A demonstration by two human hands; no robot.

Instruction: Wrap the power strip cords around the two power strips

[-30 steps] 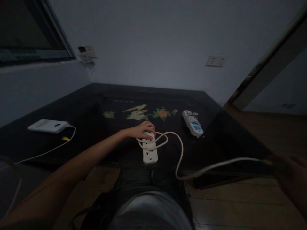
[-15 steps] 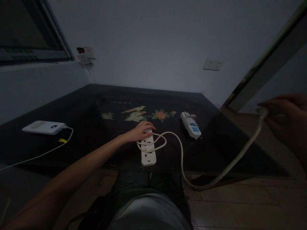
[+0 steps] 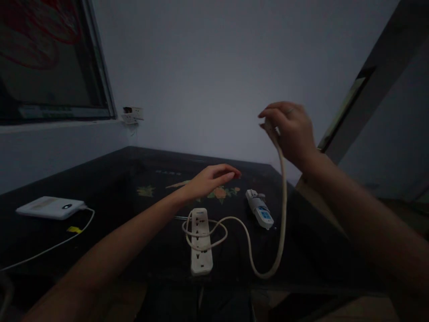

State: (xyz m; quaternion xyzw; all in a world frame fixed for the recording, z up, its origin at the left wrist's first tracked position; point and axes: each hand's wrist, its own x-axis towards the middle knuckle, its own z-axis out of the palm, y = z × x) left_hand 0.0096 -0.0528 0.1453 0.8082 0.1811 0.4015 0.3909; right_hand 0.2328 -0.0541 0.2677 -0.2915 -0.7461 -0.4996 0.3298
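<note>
Head view: power strip [image 3: 201, 243] points away from the person; left hand [image 3: 214, 177] hovers, unclenched; raised right hand [image 3: 291, 130] pinches the cord [image 3: 283, 192].

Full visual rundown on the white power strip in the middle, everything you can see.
The power strip is a long, narrow white bar, apparently plastic, with rounded corners and a row of dark socket openings facing up. It lies flat on the dark table, lengthwise toward the near edge. A pale cord loops loosely across it. The left hand hovers clear of it.
</note>
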